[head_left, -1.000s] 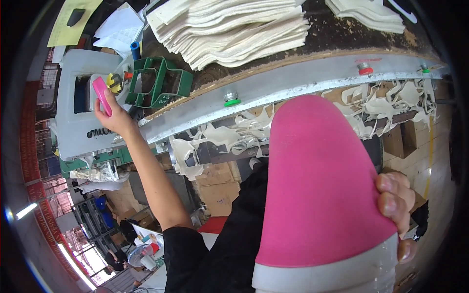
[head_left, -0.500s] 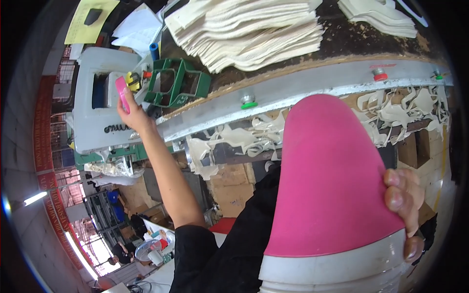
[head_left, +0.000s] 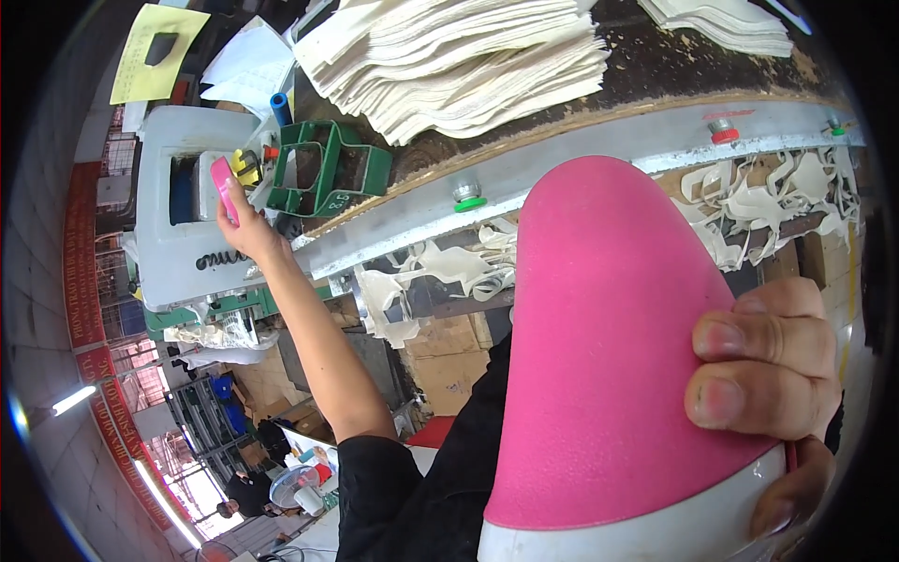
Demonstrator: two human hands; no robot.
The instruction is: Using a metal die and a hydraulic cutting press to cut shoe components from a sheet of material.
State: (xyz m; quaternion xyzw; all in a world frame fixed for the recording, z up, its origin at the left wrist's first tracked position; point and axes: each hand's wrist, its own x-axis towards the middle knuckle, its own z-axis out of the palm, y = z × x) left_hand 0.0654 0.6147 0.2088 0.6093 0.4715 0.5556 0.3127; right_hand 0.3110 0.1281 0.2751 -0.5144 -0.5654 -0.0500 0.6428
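Observation:
Close in front of me looms a large, smooth pink and white rounded object, pink above with a white lower band; its kind I cannot tell. My right hand grips its right edge, two fingertips pressed on the pink and the thumb lower down by the white. Stretched out to the far left, my left hand is closed on a narrow pink piece, seen almost edge-on. That hand is in front of a grey machine housing, beside a green metal cutting die.
A thick stack of cream sheets lies on the dark worktable, with a smaller pile at right. Green and red buttons sit on the metal front rail. Cut scraps hang below it. Another person is far off, lower left.
The pink and white object has come nearer and shifted slightly left. My right hand has moved up and inward on its edge. The narrow pink piece has tilted slightly in my left hand.

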